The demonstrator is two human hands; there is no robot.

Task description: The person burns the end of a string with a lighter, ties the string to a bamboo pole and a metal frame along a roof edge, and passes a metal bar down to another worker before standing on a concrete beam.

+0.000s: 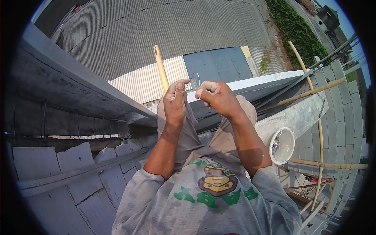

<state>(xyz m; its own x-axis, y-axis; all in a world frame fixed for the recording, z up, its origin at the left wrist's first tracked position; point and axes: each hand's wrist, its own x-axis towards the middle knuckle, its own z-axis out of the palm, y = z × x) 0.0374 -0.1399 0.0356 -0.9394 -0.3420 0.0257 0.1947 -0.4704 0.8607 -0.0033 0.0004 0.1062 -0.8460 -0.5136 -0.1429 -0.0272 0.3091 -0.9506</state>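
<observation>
My left hand [175, 102] is raised over my knees, thumb and fingers pinched on a thin dark wire-like piece [191, 79] that sticks up and to the right. Just to its right, my right hand [220, 98] is curled closed. A thin pale strand [198, 79] rises by its fingertips; it looks like wire or string, and its lower end is hidden. The two hands are a short way apart. Both look dusty.
A white bucket [282, 145] with something shiny inside stands at my right on a concrete ledge [313, 105]. Bamboo poles [305, 64] cross at the right. Pale blocks [78, 172] lie at my left under a concrete beam [70, 72]. A corrugated roof [156, 25] lies below ahead.
</observation>
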